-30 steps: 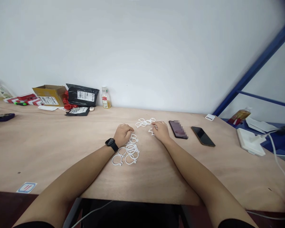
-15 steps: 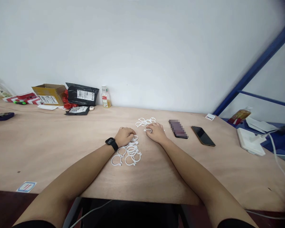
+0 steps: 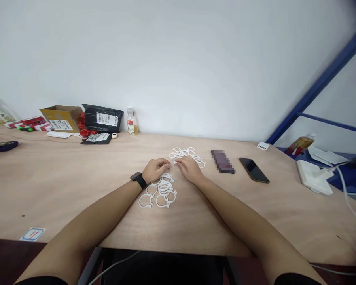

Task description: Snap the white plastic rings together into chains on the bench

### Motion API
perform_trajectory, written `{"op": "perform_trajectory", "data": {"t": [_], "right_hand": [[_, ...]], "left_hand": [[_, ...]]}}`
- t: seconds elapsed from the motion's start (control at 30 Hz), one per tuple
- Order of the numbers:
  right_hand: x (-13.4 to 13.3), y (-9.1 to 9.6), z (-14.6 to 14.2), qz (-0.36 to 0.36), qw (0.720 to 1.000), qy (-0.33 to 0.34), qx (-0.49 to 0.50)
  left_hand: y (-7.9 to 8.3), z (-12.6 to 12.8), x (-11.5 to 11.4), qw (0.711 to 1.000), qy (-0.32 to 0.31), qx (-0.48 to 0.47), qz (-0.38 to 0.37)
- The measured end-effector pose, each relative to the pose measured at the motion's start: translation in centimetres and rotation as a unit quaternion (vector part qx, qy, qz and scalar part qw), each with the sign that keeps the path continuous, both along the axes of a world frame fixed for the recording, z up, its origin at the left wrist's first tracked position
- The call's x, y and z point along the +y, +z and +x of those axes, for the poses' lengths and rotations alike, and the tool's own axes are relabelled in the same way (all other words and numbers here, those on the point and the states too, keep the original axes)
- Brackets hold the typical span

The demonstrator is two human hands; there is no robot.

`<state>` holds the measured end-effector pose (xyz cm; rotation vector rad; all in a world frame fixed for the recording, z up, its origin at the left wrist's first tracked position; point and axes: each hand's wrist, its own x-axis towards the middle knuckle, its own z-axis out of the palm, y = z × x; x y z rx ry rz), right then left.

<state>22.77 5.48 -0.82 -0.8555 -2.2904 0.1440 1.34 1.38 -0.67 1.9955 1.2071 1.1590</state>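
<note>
Over the wooden table, my left hand (image 3: pixel 154 170) wears a black watch and has its thumb and fingers a little apart, with nothing seen in them. Just below it lies a loose pile of white plastic curtain rings (image 3: pixel 165 189), each with a small gap and clasp. My right hand (image 3: pixel 190 170) faces it, fingertips pinched on a white curtain ring (image 3: pixel 175 162); only a small white bit of it shows. Behind the right hand is a second group of white curtain rings (image 3: pixel 182 152), partly covered by the fingers.
Two phones, one with a blurred screen (image 3: pixel 222 161) and one dark (image 3: pixel 254 170), lie to the right. A bottle (image 3: pixel 132 121), black parcel bag (image 3: pixel 103 118) and cardboard box (image 3: pixel 62 118) stand at the back left. A white power strip (image 3: pixel 313 177) sits at the right edge.
My right hand has moved left, bringing a ring near my left hand and uncovering rings at the far group's right. The ring at my left fingertips no longer shows there.
</note>
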Motion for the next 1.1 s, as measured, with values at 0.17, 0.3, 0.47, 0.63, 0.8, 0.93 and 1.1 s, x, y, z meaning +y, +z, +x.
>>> {"op": "perform_trajectory", "data": {"t": [0.17,0.3,0.47,0.63,0.8,0.93,1.1], "right_hand": [[-1.1,-0.1,-1.1,-0.002,0.996,0.063,0.058],[-1.3,-0.1,-1.1,0.007,0.993,0.091,0.076],[-1.2,-0.1,-1.0,0.011,0.991,0.1,0.09],[-1.3,0.0,-1.1,0.029,0.99,0.111,0.076],[-1.3,0.1,-1.2,0.037,0.992,0.118,0.02],[-0.2,0.1,0.0,0.041,0.998,0.051,-0.003],[2.5,0.2,3.4,-0.006,0.993,-0.106,-0.046]], "left_hand": [[0.3,0.2,-0.3,0.986,0.019,0.034,0.163],[0.4,0.3,-0.4,0.979,-0.017,0.066,0.191],[-0.2,0.2,-0.1,0.981,-0.002,0.087,0.175],[-0.2,0.3,-0.2,0.98,0.019,0.097,0.173],[0.1,0.4,-0.4,0.98,0.058,0.102,0.163],[0.3,0.3,-0.5,0.975,0.079,0.111,0.175],[0.7,0.1,-0.5,0.967,0.061,0.124,0.214]]}}
